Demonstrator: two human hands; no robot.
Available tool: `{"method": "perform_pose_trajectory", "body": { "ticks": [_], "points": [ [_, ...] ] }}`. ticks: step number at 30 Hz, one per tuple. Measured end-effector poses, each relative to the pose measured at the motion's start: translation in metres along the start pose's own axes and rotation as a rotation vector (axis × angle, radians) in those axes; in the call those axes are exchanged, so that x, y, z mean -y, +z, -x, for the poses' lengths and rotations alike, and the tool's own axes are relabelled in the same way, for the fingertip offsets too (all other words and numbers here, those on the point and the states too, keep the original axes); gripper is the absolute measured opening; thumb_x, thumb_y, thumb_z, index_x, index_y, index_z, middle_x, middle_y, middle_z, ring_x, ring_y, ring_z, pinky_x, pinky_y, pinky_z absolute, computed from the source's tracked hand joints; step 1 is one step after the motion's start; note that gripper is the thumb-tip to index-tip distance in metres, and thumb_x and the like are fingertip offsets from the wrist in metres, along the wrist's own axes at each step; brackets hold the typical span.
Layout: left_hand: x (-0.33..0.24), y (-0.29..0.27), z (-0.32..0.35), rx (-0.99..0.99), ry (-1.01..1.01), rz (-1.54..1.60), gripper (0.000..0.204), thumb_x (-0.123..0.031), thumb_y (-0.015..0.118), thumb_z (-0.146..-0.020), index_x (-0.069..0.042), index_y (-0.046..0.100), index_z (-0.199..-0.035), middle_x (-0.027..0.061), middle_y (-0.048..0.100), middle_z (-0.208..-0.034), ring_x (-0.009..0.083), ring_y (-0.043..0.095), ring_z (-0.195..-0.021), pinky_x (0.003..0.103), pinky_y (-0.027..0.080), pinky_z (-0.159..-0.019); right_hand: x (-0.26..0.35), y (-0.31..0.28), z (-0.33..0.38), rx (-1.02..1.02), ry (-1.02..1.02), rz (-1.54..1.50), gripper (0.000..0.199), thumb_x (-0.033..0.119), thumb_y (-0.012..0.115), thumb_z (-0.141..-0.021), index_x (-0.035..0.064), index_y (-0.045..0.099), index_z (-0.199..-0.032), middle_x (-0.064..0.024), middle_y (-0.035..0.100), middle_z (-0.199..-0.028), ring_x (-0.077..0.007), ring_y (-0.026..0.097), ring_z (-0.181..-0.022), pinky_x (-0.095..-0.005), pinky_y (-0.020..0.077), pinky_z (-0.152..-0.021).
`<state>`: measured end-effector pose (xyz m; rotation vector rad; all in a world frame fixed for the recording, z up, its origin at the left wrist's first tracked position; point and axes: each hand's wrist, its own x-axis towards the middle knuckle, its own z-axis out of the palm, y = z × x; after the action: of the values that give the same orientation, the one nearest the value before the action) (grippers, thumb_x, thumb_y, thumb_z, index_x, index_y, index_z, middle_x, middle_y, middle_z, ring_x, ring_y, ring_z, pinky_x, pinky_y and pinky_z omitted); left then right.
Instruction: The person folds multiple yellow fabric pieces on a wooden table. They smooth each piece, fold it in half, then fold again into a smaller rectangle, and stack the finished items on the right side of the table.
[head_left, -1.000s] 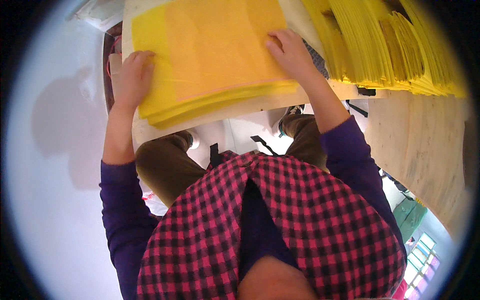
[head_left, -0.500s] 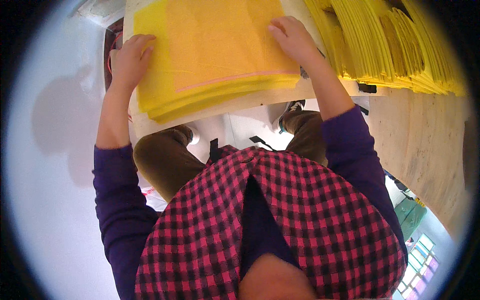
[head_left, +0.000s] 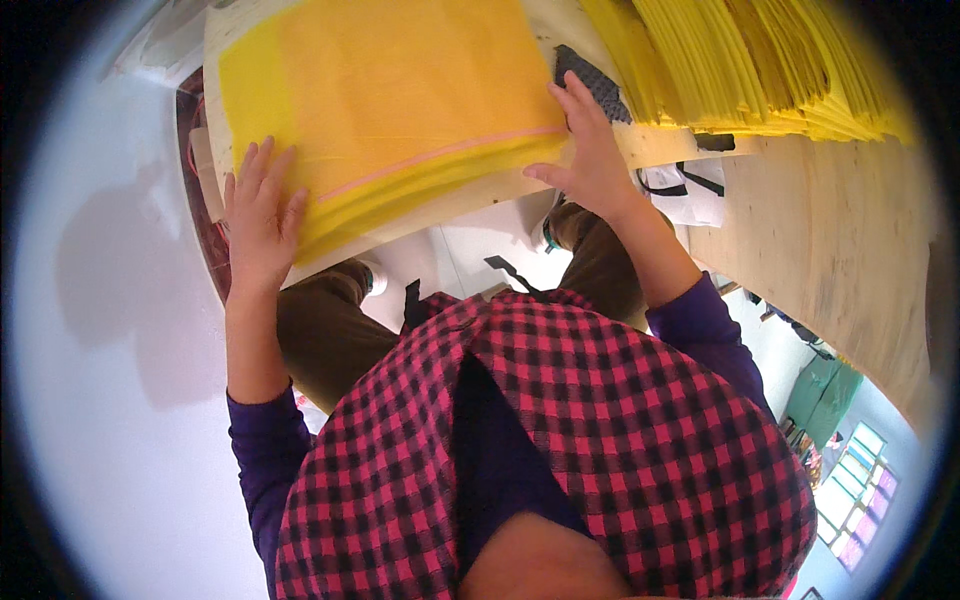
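A thick stack of yellow sheets (head_left: 390, 110) lies on a pale board (head_left: 470, 200) in front of me. My left hand (head_left: 258, 215) lies flat with spread fingers on the stack's near left corner. My right hand (head_left: 590, 150) presses with open fingers against the stack's right edge, near a thin pink line that runs across the top sheet. Neither hand grips anything.
A long row of yellow sheets (head_left: 760, 65) stands on edge at the upper right on a wooden table (head_left: 840, 250). A dark textured pad (head_left: 590, 75) lies beside my right hand. A white wall (head_left: 110, 350) fills the left. My knees in brown trousers (head_left: 330, 320) sit under the board.
Both hands have slid down and outward along the stack, the right one from its top surface to its right edge. The stack now sits squarer on the board.
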<state>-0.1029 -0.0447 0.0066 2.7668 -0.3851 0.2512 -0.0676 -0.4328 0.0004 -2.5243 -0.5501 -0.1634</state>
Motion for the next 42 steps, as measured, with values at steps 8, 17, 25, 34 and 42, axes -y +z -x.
{"method": "perform_pose_trajectory", "body": {
  "ticks": [8,17,25,34,42],
  "points": [
    [-0.036,-0.008,-0.015,-0.038,0.132,-0.029,0.048,-0.017,0.062,-0.084,-0.012,0.051,-0.13,0.0113,0.041,-0.142,0.0302,0.034,-0.134,0.051,0.021,-0.11,-0.022,-0.005,0.011,-0.138,0.115,-0.112,0.068,0.022,0.075,-0.072,0.0044,0.044,-0.131,-0.0169,0.042,-0.135,-0.0333,0.044,-0.121,-0.0408,0.0346,-0.103],
    [-0.142,0.056,-0.078,0.077,0.368,0.099,0.054,-0.018,0.072,-0.074,-0.013,0.054,-0.125,0.0128,0.047,-0.136,0.0296,0.042,-0.128,0.046,0.032,-0.105,-0.003,0.007,0.06,-0.243,0.561,-0.637,0.037,0.01,0.062,-0.085,0.0019,0.055,-0.12,-0.0055,0.06,-0.113,-0.0128,0.056,-0.099,-0.0277,0.0449,-0.089],
    [-0.142,0.06,-0.089,0.105,0.381,0.071,0.052,-0.02,0.074,-0.072,-0.011,0.057,-0.12,0.0132,0.051,-0.132,0.0312,0.05,-0.119,0.045,0.038,-0.099,0.01,0.02,0.089,-0.104,0.588,-0.754,0.036,0.012,0.061,-0.086,0.0012,0.056,-0.12,-0.0073,0.062,-0.111,-0.0139,0.056,-0.098,-0.0281,0.0457,-0.087],
    [-0.143,0.06,-0.094,0.105,0.501,-0.069,0.046,-0.025,0.068,-0.077,-0.011,0.056,-0.119,0.0129,0.054,-0.127,0.0302,0.049,-0.12,0.044,0.039,-0.097,0.006,0.032,0.089,-0.145,0.588,-0.992,0.028,0.017,0.062,-0.088,0.0007,0.059,-0.111,-0.0072,0.065,-0.094,-0.0127,0.059,-0.08,-0.0269,0.0501,-0.073],
    [-0.143,0.056,-0.099,0.05,0.681,-0.155,0.036,-0.022,0.065,-0.077,-0.007,0.058,-0.109,0.0111,0.059,-0.119,0.0274,0.056,-0.108,0.041,0.044,-0.091,0.011,0.027,0.093,-0.024,0.614,-1.083,0.028,0.017,0.061,-0.09,0.0014,0.06,-0.113,-0.0034,0.064,-0.099,-0.0101,0.059,-0.082,-0.0251,0.0495,-0.075]
  ]
}}
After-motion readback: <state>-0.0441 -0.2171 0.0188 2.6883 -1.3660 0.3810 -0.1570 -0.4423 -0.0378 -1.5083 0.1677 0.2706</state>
